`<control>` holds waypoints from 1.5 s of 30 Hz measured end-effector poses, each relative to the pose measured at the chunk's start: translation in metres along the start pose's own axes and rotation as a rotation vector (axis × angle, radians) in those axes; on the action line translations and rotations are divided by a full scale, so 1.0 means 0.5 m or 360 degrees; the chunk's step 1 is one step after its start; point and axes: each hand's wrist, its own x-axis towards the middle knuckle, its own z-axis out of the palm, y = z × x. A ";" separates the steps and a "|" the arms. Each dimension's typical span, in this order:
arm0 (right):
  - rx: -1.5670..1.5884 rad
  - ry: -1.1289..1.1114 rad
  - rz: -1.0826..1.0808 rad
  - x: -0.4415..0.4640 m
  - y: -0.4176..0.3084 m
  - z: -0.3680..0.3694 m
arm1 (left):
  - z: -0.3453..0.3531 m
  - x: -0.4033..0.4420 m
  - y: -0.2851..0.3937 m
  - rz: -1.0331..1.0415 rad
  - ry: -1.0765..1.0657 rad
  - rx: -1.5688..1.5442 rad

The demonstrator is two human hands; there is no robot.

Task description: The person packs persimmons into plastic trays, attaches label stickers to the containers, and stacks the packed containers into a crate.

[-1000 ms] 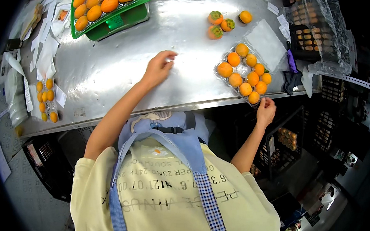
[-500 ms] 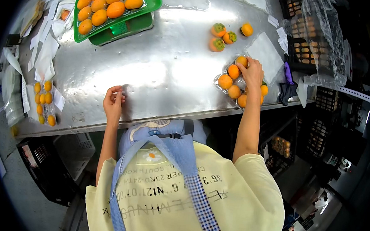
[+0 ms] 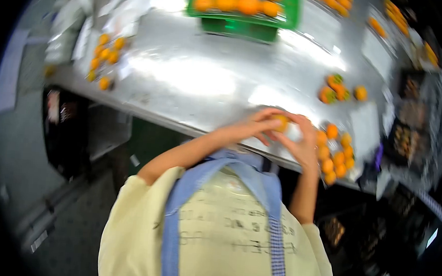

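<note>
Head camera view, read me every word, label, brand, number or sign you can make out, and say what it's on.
No whole word reads clearly.
Yellow shirt: rows of dark print, upside down and too blurred to quote reliably.
Black crate: a pale patch, too blurred to read.
White papers: any print is too blurred to read.

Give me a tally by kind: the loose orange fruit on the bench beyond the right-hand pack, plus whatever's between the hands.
Loose green-topped fruit: 3
Loose fruit with no green top visible: 1
Fruit between the left hand and right hand: 1
Total: 5
</note>
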 end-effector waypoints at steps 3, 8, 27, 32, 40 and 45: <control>0.0096 0.0119 0.0220 -0.015 0.021 -0.012 | -0.010 0.007 -0.025 -0.0175 0.0089 0.0019; -0.0631 0.0705 0.0605 -0.118 0.223 -0.141 | -0.035 -0.024 -0.025 -0.0142 0.0274 -0.0127; 0.0406 0.1038 0.0807 -0.140 0.250 -0.160 | -0.041 -0.068 0.041 0.0237 0.0230 0.0021; 0.0791 0.0536 0.0674 -0.048 0.156 0.007 | -0.084 -0.114 0.069 0.0480 0.0584 0.0263; 0.0698 -0.0238 0.0404 0.052 -0.042 0.262 | -0.278 -0.246 0.073 0.1023 0.1260 0.0462; 0.0629 -0.0443 0.0381 0.088 -0.108 0.333 | -0.432 -0.381 0.106 0.0919 0.1776 0.0495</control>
